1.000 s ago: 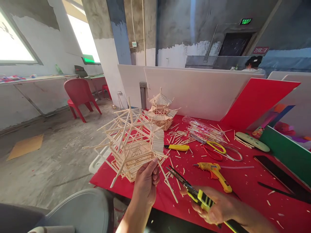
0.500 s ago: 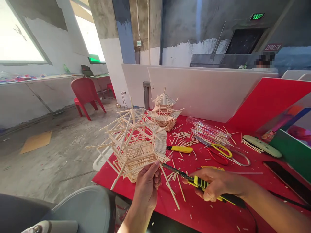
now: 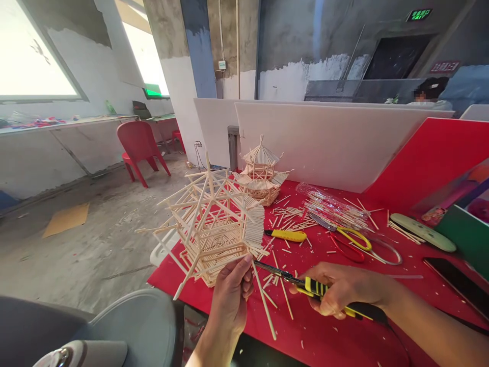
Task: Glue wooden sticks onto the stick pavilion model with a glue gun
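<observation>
Stick model (image 3: 218, 241), clear bag (image 3: 315, 191) with sticks (image 3: 338, 211)

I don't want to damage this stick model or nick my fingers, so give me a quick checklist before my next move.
1. Left hand on the stick model: ok, at its near corner.
2. Right hand gripping the yellow-and-black tool: ok.
3. Tool tip well clear of left hand: not ok, right beside it.
4. Tool tip touching the model: cannot tell.
5. Yellow cutter set down: ok, on the red tabletop.
6. Smaller pagoda upright behind: ok.
</observation>
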`<control>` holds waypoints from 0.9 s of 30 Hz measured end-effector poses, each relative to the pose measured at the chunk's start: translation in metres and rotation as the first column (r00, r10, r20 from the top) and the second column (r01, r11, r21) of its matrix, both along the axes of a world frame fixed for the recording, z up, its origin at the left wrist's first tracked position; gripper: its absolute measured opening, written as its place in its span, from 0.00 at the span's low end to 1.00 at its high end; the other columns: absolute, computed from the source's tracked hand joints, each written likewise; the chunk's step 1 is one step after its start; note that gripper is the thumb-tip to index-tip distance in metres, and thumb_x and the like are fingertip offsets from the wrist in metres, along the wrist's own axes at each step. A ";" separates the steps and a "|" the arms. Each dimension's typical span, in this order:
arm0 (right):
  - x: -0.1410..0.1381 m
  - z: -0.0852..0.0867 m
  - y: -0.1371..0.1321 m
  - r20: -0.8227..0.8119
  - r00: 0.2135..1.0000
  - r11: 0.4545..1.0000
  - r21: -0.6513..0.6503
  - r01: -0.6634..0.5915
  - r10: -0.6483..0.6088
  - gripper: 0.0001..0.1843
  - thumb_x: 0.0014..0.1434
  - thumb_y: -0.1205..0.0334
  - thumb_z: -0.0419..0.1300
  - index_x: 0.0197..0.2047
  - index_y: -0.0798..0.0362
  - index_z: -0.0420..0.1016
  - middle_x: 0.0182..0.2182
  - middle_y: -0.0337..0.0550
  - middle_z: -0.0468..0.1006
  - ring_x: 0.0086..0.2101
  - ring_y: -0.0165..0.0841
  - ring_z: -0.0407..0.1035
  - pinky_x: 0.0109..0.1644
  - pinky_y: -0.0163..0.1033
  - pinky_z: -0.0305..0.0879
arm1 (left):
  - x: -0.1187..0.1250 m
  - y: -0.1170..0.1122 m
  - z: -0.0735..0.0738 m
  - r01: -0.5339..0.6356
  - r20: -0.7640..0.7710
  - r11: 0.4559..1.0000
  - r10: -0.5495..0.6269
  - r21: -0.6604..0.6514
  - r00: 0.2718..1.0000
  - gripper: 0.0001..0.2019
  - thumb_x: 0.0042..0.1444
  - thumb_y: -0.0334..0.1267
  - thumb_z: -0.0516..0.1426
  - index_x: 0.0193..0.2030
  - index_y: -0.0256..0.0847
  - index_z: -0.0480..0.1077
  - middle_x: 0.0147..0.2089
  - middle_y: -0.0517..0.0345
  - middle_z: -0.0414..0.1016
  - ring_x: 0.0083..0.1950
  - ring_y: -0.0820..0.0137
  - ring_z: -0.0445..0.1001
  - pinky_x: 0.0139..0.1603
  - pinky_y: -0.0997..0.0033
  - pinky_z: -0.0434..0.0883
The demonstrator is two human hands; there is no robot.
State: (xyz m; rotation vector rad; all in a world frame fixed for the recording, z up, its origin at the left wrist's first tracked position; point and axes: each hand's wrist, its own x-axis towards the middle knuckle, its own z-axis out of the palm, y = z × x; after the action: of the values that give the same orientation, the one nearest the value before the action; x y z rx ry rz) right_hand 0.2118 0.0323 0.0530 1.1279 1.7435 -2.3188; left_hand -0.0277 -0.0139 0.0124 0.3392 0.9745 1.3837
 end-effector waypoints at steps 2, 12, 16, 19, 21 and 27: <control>0.000 -0.002 -0.001 0.001 1.000 1.000 0.005 -0.009 0.009 0.16 0.44 0.58 0.64 0.38 0.56 0.74 0.23 0.34 0.69 0.21 0.23 0.60 0.25 0.29 0.54 | 0.000 -0.002 -0.001 0.001 -0.022 1.000 -0.001 -0.006 1.000 0.18 0.40 0.42 0.72 0.22 0.37 0.66 0.18 0.67 0.61 0.18 0.83 0.53 0.18 0.80 0.49; 0.007 -0.014 -0.025 -0.020 1.000 0.998 0.057 0.013 -0.012 0.17 0.44 0.60 0.63 0.40 0.56 0.74 0.23 0.32 0.68 0.21 0.22 0.58 0.24 0.30 0.51 | 0.003 -0.017 -0.008 -0.001 -0.061 0.998 -0.002 -0.059 0.998 0.17 0.37 0.41 0.73 0.23 0.36 0.70 0.19 0.66 0.64 0.18 0.83 0.58 0.18 0.82 0.55; 0.011 -0.025 -0.043 0.030 0.993 0.975 0.195 0.109 -0.117 0.15 0.45 0.58 0.66 0.37 0.55 0.74 0.25 0.32 0.66 0.25 0.24 0.58 0.28 0.30 0.52 | 0.005 -0.020 -0.008 0.061 -0.071 0.994 -0.068 -0.093 0.995 0.17 0.37 0.43 0.73 0.28 0.37 0.73 0.21 0.64 0.66 0.20 0.77 0.65 0.18 0.79 0.63; 0.016 -0.032 -0.058 0.051 0.978 0.946 0.269 0.182 -0.203 0.18 0.47 0.57 0.67 0.42 0.54 0.75 0.27 0.34 0.66 0.29 0.26 0.58 0.31 0.31 0.54 | 0.007 -0.024 -0.008 0.147 -0.095 0.984 -0.156 -0.096 0.983 0.18 0.39 0.46 0.72 0.32 0.37 0.75 0.22 0.62 0.68 0.19 0.74 0.67 0.15 0.77 0.63; 0.019 -0.034 -0.067 0.073 0.966 0.932 0.289 0.219 -0.250 0.20 0.48 0.55 0.66 0.44 0.54 0.75 0.28 0.35 0.67 0.31 0.28 0.59 0.33 0.31 0.54 | 0.010 -0.027 -0.009 0.167 -0.105 0.983 -0.174 -0.072 0.979 0.19 0.39 0.45 0.72 0.35 0.36 0.77 0.24 0.60 0.70 0.19 0.76 0.65 0.14 0.78 0.62; 0.017 -0.038 -0.090 0.076 0.941 0.912 0.283 0.295 -0.328 0.21 0.47 0.56 0.65 0.45 0.53 0.76 0.30 0.36 0.70 0.35 0.32 0.62 0.38 0.33 0.58 | 0.020 -0.028 -0.010 0.152 -0.158 0.985 -0.163 -0.076 0.974 0.22 0.33 0.43 0.74 0.36 0.33 0.80 0.24 0.58 0.72 0.20 0.81 0.61 0.16 0.83 0.53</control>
State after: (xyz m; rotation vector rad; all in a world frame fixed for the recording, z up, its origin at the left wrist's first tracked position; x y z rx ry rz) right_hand 0.2288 -0.0577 0.0149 1.6709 2.0044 -2.1505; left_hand -0.0079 -0.0418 0.0028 0.4784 1.1004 1.1916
